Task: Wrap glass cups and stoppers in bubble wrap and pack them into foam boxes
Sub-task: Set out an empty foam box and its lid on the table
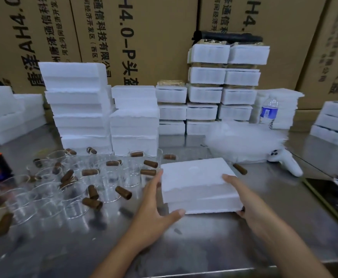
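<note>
A closed white foam box [198,183] lies on the steel table in front of me. My left hand [154,205] grips its left side, fingers along the edge and thumb at the front corner. My right hand [242,195] grips its right side, fingers over the top edge and thumb under the front corner. To the left stand several clear glass cups [63,189] with brown cork stoppers [123,192] scattered among and on them. A pile of bubble wrap [244,141] lies behind the box.
Stacks of white foam boxes [83,109] rise at the back, with taller stacks [224,87] further right against cardboard cartons. A water bottle [268,111], a white controller [286,161], a loose stopper [240,168] and a dark tray [334,199] sit to the right.
</note>
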{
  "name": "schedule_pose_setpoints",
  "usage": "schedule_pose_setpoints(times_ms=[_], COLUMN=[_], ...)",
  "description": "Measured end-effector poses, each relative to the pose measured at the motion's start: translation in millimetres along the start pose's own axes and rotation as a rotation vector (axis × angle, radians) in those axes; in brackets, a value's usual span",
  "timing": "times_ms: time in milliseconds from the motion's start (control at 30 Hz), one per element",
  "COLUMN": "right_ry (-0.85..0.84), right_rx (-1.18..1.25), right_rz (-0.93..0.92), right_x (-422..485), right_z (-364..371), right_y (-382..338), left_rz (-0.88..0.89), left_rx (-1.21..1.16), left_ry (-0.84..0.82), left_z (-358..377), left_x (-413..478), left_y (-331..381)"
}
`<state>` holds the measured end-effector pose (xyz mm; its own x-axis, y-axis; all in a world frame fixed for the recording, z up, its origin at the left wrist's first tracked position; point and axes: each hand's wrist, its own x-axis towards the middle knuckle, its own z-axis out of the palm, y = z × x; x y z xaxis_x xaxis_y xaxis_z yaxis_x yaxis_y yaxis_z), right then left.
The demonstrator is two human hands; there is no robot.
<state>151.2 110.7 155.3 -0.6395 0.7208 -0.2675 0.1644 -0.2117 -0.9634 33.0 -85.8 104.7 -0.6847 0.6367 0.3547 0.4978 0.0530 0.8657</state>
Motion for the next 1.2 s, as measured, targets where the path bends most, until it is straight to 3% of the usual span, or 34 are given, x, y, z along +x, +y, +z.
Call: schedule_pose_setpoints(times_ms=[133,267,467,600,733,1000,1200], right_ry=[0.041,0.134,0.142,0.113,0.157,0.273,0.371], right_rx=[-0.087,-0.169,-0.062,-0.079,-0.151,-0.372,-0.513], right_rz=[-0.044,-0.165,-0.509,-0.563,-0.566,-0.524,-0.511], right_x=[6.1,13.8,1.5,2.8,9.7,21.2,16.4], right_z=[-1.2,-4.1,-1.5,-2.3,-3.0,-4.9,-19.3], right_y=[3.4,13.9,32.6,35.9,41.4,49.6,43.8], left_rz=[0.1,0.155,0.175,0.17,0.107,-0.041,-0.098], left_rx=[0.269,0.366,0.504,0.572,0.496,0.016,-0.09], left_ry=[0.013,0.057,0.119,0.133,0.218,0.469,0.532], left_z=[4.7,13.1,18.9,19.5,21.5,20.3,13.1], left_x=[2.1,9.7,20.4,22.0,21.1,14.3,2.6], left_y=[3.2,5.7,10.8,9.9,7.4,30.3,28.4])
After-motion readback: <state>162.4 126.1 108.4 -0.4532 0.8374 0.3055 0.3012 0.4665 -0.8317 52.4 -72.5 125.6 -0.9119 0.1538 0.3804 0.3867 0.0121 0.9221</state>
